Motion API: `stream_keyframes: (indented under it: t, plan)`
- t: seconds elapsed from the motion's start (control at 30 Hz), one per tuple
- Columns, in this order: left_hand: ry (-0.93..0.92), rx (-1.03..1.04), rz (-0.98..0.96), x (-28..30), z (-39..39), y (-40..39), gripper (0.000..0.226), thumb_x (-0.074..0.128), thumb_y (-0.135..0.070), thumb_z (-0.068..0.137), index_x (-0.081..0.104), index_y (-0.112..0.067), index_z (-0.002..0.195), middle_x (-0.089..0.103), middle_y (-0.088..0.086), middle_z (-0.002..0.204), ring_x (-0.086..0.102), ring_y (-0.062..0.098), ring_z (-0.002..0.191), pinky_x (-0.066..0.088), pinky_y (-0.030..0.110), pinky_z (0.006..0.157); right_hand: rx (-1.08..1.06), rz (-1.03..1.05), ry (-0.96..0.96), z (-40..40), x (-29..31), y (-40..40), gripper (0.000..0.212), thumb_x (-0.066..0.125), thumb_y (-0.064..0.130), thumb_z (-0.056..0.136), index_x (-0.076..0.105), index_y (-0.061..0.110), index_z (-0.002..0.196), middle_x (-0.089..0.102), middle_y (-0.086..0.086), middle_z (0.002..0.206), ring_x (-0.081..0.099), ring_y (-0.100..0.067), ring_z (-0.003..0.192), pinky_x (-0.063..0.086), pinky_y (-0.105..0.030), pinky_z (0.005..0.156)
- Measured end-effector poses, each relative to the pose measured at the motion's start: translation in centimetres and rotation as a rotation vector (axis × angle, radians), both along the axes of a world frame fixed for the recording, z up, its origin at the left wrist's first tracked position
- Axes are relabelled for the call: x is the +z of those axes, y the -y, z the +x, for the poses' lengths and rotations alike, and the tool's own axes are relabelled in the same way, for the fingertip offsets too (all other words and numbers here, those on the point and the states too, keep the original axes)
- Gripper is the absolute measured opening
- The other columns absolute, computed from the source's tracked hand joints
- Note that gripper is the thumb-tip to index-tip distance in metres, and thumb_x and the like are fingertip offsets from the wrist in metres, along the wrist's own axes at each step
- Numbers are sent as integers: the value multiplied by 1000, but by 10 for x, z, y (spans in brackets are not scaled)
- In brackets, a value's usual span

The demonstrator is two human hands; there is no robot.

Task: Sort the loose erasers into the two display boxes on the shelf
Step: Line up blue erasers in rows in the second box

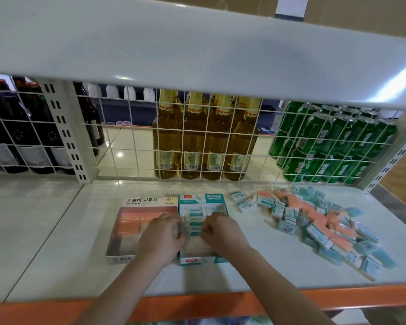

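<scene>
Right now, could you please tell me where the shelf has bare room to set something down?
Bare white shelf lies left of the orange-and-white cardboard display box, and in front of the teal-and-white cardboard display box. It is crowded right, under the loose heap of orange and teal erasers.

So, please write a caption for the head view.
Both hands arrange erasers in the teal box; loose erasers wait beside.
</scene>
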State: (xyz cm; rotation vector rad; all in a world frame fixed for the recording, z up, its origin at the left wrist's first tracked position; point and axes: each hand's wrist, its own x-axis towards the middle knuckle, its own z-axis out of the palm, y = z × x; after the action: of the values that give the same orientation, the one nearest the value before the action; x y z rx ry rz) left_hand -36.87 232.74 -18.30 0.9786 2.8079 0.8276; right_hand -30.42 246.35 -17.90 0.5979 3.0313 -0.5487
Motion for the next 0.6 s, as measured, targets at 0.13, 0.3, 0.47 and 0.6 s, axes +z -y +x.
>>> stream_keyframes:
  t: [0.13,0.3,0.47,0.6]
  plan:
    - [35,38,5,2,-3,-2,36,57,-25,87,56,-23,123,54,-5,125,52,12,110,45,24,88,-16,3,-114,11,7,-13,14,46,23,93,60,20,93,58,-1,109,56,-14,94,44,-18,75]
    - [46,14,62,7,1,-12,36,54,-22,90,52,-22,126,55,-5,128,51,12,115,43,25,91,-106,-13,-220,41,16,-44,23,52,21,91,62,18,112,60,-1,108,53,-12,90,38,-17,74]
    - [115,-126,99,9,19,-36,32,55,-20,90,55,-22,122,57,-6,117,54,7,101,44,21,86,-248,-50,-240,70,13,-73,23,54,13,89,64,15,109,63,-5,107,51,-12,85,36,-19,72]
    - [116,-234,81,7,36,-59,27,53,-21,91,59,-22,117,57,-6,115,54,7,100,40,16,82,-373,-62,-247,98,11,-93,26,52,8,88,66,12,109,66,-7,108,57,-19,88,33,-19,68]
